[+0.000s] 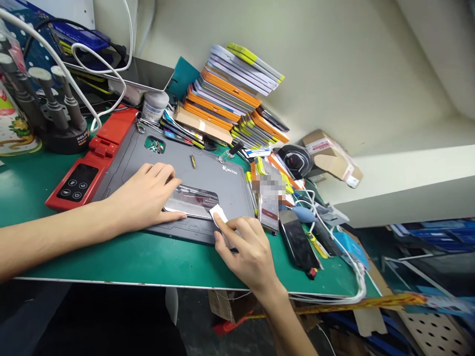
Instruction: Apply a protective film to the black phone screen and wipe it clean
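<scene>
A smartphone (pixel 193 200) with a dark, reflective screen lies face up on the grey work mat (pixel 237 185). My left hand (pixel 150 195) grips its left end, thumb along the near edge and fingers over the far edge. Between thumb and fingers, my right hand (pixel 247 247) pinches a small flat white piece (pixel 218 213). That piece touches the phone's right end; whether it is card, paper or cloth I cannot tell. Beyond the phone, a small brass-coloured bit (pixel 193 161) rests on the mat.
A red device with a black button panel (pixel 77 182) borders the mat on the left. Stacked flat boxes (pixel 230 94) lean at the back wall. To the right are a dark phone (pixel 299 242), a blue air blower (pixel 304 213) and white cables (pixel 359 282) near the table edge.
</scene>
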A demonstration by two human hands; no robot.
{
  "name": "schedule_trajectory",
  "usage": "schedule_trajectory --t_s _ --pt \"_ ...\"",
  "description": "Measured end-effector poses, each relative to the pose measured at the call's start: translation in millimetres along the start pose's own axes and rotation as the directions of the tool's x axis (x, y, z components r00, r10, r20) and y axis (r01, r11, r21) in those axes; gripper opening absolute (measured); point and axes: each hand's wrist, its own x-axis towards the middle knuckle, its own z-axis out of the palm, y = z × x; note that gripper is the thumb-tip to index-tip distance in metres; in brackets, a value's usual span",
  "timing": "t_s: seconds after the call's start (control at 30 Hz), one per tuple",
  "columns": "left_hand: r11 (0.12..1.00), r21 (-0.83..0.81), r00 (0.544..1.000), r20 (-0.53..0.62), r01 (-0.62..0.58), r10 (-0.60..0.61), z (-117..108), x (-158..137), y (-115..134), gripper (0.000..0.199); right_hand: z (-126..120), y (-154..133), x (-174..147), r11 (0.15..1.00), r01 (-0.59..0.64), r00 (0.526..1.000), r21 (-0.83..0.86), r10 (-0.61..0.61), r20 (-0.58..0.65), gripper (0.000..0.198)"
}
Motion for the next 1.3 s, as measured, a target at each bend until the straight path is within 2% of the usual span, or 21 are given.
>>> schedule_trajectory --t_s 0.17,0.27,0.53,0.67,0.87,1.0,1.2,1.3 --pt "1.0 -0.008 1.0 -0.001 0.006 -0.006 0.4 0.0 -0.4 0.075 1.5 8.5 6.8 0.995 -0.087 0.996 0.049 0.087 0.002 0.029" --pt "1.0 -0.013 1.0 -0.005 0.014 -0.014 0.1 -0.2 -0.6 0.077 8.1 20.4 17.2 0.987 -0.114 0.993 0.112 0.111 0.033 0.027" --pt "0.995 -0.01 0.993 -0.051 0.102 -0.102 -0.7 -0.7 1.9 0.095 18.5 25.5 38.9 0.978 -0.089 0.994 0.191 0.075 0.084 0.03" --pt "0.995 0.015 0.99 -0.104 0.099 -0.097 4.8 -1.8 0.7 0.1 22.6 20.5 52.7 0.974 -0.06 0.993 0.219 0.037 0.11 0.033" --pt "0.994 0.005 0.99 -0.092 0.106 -0.105 8.6 -3.3 -0.7 0.105 25.9 4.3 67.0 0.97 -0.001 0.991 0.244 -0.031 0.127 0.034" --pt "0.995 -0.014 0.99 -0.091 0.103 -0.103 8.2 -3.5 -0.2 0.105 22.0 -1.1 60.3 0.973 0.014 0.989 0.23 -0.047 0.138 0.035" --pt "0.992 -0.042 0.992 -0.017 0.121 -0.121 6.0 -2.1 1.9 0.111 9.6 20.1 24.1 0.982 -0.02 0.993 0.19 -0.003 0.118 0.039" --pt "0.992 -0.059 0.993 -0.023 0.11 -0.112 6.3 -2.0 1.8 0.108 8.1 22.8 22.3 0.975 -0.048 0.99 0.217 0.016 0.143 0.04"
